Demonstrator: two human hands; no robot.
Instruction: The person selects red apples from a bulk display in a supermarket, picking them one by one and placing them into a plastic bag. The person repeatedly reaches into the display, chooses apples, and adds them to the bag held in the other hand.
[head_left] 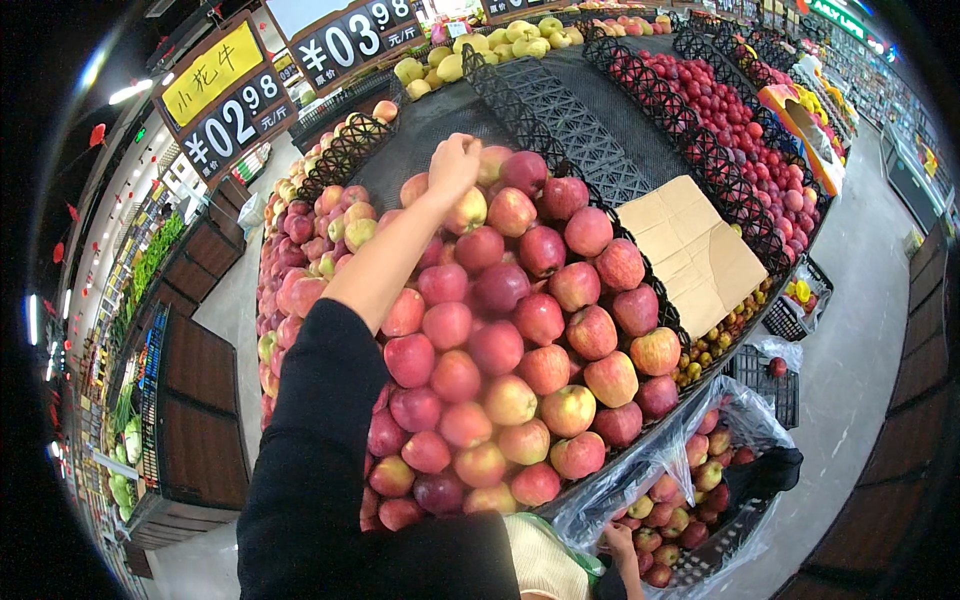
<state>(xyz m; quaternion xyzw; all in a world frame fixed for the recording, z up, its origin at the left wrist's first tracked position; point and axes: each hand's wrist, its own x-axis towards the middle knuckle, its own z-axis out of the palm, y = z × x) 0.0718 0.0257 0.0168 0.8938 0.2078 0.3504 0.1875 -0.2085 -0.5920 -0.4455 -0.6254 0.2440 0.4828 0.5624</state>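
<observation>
My left arm, in a black sleeve, stretches over a sloped pile of red and yellow-blushed apples (pixel 495 345). At the pile's upper end my left hand (pixel 455 165) is closed with curled fingers, beside a pale reddish apple (pixel 492 162); whatever it holds is hidden. Low in the picture, my right hand (pixel 620 542) is closed at the near edge of a clear plastic liner (pixel 610 505), seemingly gripping it. The liner hangs in a black crate, with several red-yellow apples (pixel 690 525) inside. A dark cloth-like shape (pixel 765 472) lies over the crate's right side.
Flattened cardboard (pixel 692 255) lies right of the pile, beyond a black lattice divider (pixel 665 290). Dark red plums (pixel 700 115) fill the far-right section. Yellow fruit (pixel 500 45) lines the back. Price signs (pixel 225 95) stand upper left. Another black crate (pixel 765 380) sits at the right.
</observation>
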